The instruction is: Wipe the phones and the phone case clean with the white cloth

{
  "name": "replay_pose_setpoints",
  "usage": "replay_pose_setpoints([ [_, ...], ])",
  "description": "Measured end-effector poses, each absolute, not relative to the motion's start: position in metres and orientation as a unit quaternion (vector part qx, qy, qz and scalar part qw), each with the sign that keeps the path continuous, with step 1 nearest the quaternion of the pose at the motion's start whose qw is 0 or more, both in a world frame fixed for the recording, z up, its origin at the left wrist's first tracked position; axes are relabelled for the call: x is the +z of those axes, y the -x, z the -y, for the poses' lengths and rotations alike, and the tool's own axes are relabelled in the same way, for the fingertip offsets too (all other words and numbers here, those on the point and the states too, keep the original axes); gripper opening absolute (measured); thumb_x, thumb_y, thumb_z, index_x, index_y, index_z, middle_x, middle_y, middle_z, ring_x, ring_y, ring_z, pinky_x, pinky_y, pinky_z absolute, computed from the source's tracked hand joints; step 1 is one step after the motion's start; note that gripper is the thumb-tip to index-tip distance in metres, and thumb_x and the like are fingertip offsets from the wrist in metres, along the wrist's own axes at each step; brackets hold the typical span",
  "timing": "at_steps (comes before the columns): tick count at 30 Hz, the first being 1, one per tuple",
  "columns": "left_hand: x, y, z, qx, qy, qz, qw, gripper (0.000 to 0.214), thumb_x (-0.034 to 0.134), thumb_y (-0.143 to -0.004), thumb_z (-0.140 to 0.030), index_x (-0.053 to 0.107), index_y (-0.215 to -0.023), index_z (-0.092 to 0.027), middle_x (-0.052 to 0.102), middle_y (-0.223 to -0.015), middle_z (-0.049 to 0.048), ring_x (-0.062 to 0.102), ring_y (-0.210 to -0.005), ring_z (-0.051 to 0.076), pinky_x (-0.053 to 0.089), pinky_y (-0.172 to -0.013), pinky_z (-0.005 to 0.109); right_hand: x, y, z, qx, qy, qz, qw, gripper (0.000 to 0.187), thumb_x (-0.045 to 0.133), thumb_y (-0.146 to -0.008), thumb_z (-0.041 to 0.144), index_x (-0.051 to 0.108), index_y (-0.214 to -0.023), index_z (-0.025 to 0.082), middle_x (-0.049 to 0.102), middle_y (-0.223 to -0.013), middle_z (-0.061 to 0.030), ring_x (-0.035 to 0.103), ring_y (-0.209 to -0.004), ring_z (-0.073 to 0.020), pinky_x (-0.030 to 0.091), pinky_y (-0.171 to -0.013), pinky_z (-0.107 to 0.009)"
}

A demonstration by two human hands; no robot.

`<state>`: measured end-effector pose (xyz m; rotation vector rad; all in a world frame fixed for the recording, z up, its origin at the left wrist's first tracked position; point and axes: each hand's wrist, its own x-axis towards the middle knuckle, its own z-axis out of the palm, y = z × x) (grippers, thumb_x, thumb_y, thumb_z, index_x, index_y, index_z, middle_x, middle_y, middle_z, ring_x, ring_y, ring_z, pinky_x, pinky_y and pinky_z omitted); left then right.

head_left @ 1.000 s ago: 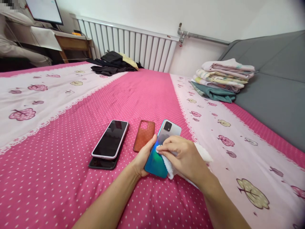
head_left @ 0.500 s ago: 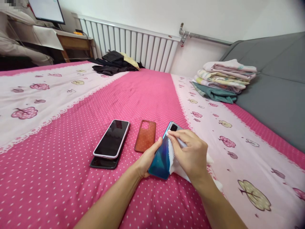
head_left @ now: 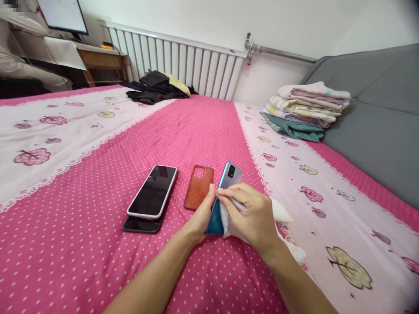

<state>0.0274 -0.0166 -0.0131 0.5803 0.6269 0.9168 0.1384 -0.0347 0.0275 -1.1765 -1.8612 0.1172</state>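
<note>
My left hand (head_left: 200, 218) grips a blue-silver smartphone (head_left: 233, 173) by its left side, thumb along the edge. The phone's back and camera block face me. My right hand (head_left: 250, 209) pinches a white cloth (head_left: 229, 223) against the phone's back near the left edge; the cloth hangs below and behind the hand. An orange-brown translucent phone case (head_left: 199, 187) lies just left of the phone. Further left, a phone with a white rim (head_left: 153, 192) rests on top of a black phone or case (head_left: 142, 224), which is mostly covered.
Everything lies on a pink dotted bedspread (head_left: 91, 226). Folded cloths (head_left: 307, 109) are stacked at the right by a grey headboard (head_left: 376, 117). Dark clothes (head_left: 157, 87) lie near the radiator (head_left: 176, 56). A person (head_left: 26, 61) sits by a desk with a monitor (head_left: 63, 15).
My right hand and the cloth have moved down and left along the phone, uncovering more of its upper back. The phone has shifted slightly and turned in my left hand.
</note>
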Motion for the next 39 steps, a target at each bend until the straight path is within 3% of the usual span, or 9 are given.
replay_pose_setpoints([
  [4,-0.021,-0.027,0.017,0.454,-0.440,-0.306,0.711,0.063,0.058,-0.066,-0.067,0.068,-0.092,-0.011,0.067,-0.084,0.0051,0.057,-0.082,0.019,0.041,-0.075,0.026,0.032,-0.142,0.033,-0.028,0.485,0.718,0.498,0.015,0.058,-0.081,0.016,0.070,-0.085,0.022,0.068,-0.080,-0.0028,0.064,-0.073,-0.0145,0.052,-0.069,-0.028],
  [10,-0.021,-0.027,0.018,0.414,-0.583,-0.281,0.640,0.059,0.060,-0.070,-0.060,0.064,-0.104,-0.013,0.063,-0.093,0.0037,0.053,-0.085,0.020,0.039,-0.075,0.025,0.043,-0.157,0.031,-0.105,0.513,0.681,0.511,0.014,0.058,-0.081,0.017,0.071,-0.085,0.021,0.069,-0.080,-0.0034,0.064,-0.071,-0.0152,0.053,-0.067,-0.028],
  [16,-0.019,-0.028,0.019,0.408,-0.615,-0.284,0.612,0.042,0.063,-0.071,-0.051,0.064,-0.089,-0.013,0.062,-0.095,0.0041,0.053,-0.089,0.021,0.039,-0.077,0.025,0.044,-0.161,0.032,-0.134,0.511,0.684,0.503,0.014,0.057,-0.081,0.016,0.070,-0.086,0.020,0.068,-0.080,-0.0036,0.064,-0.072,-0.0147,0.052,-0.068,-0.028],
  [22,-0.024,-0.024,0.016,0.417,-0.628,-0.300,0.585,0.056,0.060,-0.074,-0.053,0.059,-0.113,-0.013,0.063,-0.097,0.0052,0.053,-0.088,0.021,0.040,-0.078,0.026,0.045,-0.157,0.038,-0.006,0.491,0.761,0.424,0.017,0.056,-0.080,0.013,0.070,-0.084,0.020,0.067,-0.078,-0.0028,0.063,-0.070,-0.0144,0.051,-0.066,-0.027],
  [26,-0.026,-0.022,0.014,0.430,-0.639,-0.299,0.563,0.047,0.060,-0.073,-0.053,0.065,-0.099,-0.013,0.064,-0.092,0.0058,0.054,-0.090,0.022,0.038,-0.083,0.027,0.048,-0.157,0.041,0.092,0.476,0.801,0.352,0.018,0.058,-0.075,0.010,0.072,-0.078,0.020,0.067,-0.074,-0.0010,0.062,-0.064,-0.0126,0.050,-0.060,-0.024],
  [29,-0.025,-0.022,0.014,0.439,-0.629,-0.294,0.570,0.048,0.057,-0.074,-0.057,0.066,-0.093,-0.013,0.064,-0.092,0.0064,0.055,-0.089,0.022,0.039,-0.082,0.026,0.047,-0.157,0.041,0.103,0.464,0.810,0.344,0.019,0.058,-0.074,0.008,0.072,-0.078,0.021,0.068,-0.074,-0.0005,0.062,-0.064,-0.0123,0.050,-0.061,-0.024],
  [35,-0.021,-0.023,0.016,0.426,-0.637,-0.277,0.580,0.069,0.057,-0.073,-0.059,0.054,-0.123,-0.012,0.062,-0.107,0.0081,0.055,-0.092,0.024,0.040,-0.081,0.028,0.046,-0.159,0.038,-0.017,0.496,0.751,0.435,0.015,0.058,-0.079,0.013,0.071,-0.084,0.019,0.068,-0.078,-0.0022,0.063,-0.070,-0.0133,0.051,-0.066,-0.026],
  [39,-0.018,-0.023,0.018,0.417,-0.645,-0.252,0.588,0.073,0.060,-0.072,-0.056,0.047,-0.132,-0.016,0.058,-0.120,0.0090,0.052,-0.106,0.027,0.037,-0.091,0.031,0.049,-0.165,0.035,-0.078,0.518,0.711,0.468,0.013,0.060,-0.079,0.017,0.072,-0.083,0.021,0.068,-0.079,-0.0020,0.064,-0.070,-0.0138,0.052,-0.066,-0.027],
])
